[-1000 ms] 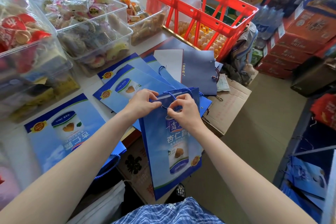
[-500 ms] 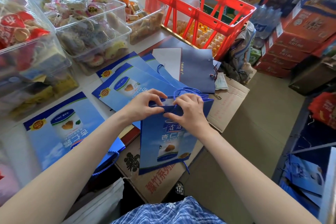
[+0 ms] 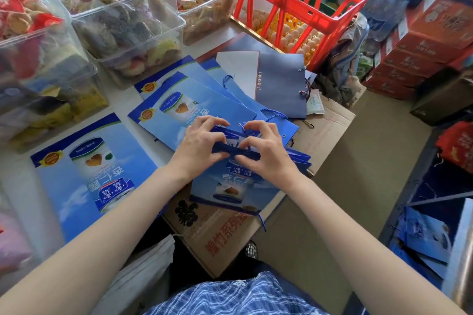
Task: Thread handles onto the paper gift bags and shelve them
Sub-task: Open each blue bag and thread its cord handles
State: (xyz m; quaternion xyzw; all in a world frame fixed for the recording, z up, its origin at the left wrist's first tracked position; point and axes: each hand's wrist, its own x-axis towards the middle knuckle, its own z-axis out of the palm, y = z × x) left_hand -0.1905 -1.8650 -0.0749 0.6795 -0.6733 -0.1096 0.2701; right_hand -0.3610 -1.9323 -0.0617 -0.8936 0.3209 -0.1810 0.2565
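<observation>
Right now both hands, left [image 3: 198, 147] and right [image 3: 263, 151], pinch the blue gift bag's [image 3: 231, 181] top edge above the cardboard box [image 3: 217, 233]; tugging the cord [image 3: 245, 128] hard might tear the paper eyelet.

One camera only, worn on my head. It looks forward and steeply down over my forearms, close to my left hand [image 3: 198, 147] and right hand [image 3: 266, 151] at frame centre. The wide-angle lens bends straight edges (most visibly toward the borders). The field takes in the white table [image 3: 15, 186] at left, the floor [image 3: 358, 186] at right, and my checked garment [image 3: 238, 296] at the bottom edge.
</observation>
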